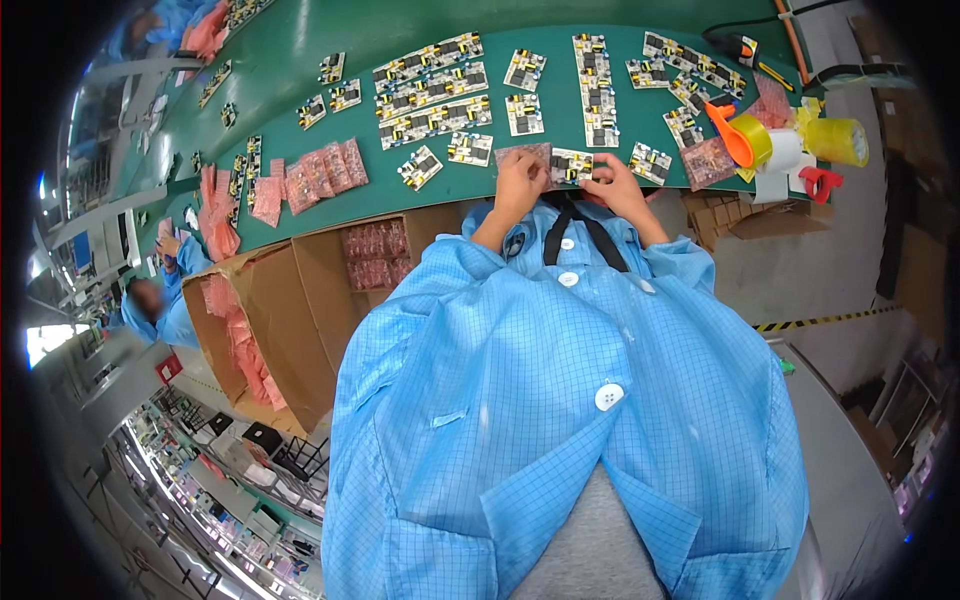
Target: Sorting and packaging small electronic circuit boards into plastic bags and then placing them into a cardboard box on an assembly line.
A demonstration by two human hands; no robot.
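Note:
At the near edge of the green table, my left hand (521,182) is closed on a pink bubble-wrap bag (538,150). A circuit board (571,166) with black, white and yellow parts sits against the bag's right side. My right hand (616,184) pinches the board's right end between thumb and fingers. Whether the board's left end is inside the bag cannot be made out. Close by lie loose boards of the same kind: one (470,148) left of my left hand, another (650,162) right of my right hand.
Rows of joined boards (430,90) lie farther back on the green table (300,215). Pink bubble bags (325,172) are piled at left, tape rolls (835,141) and an orange tape dispenser (735,135) at right. An open carton (290,300) stands below the table edge; a co-worker (165,300) is at far left.

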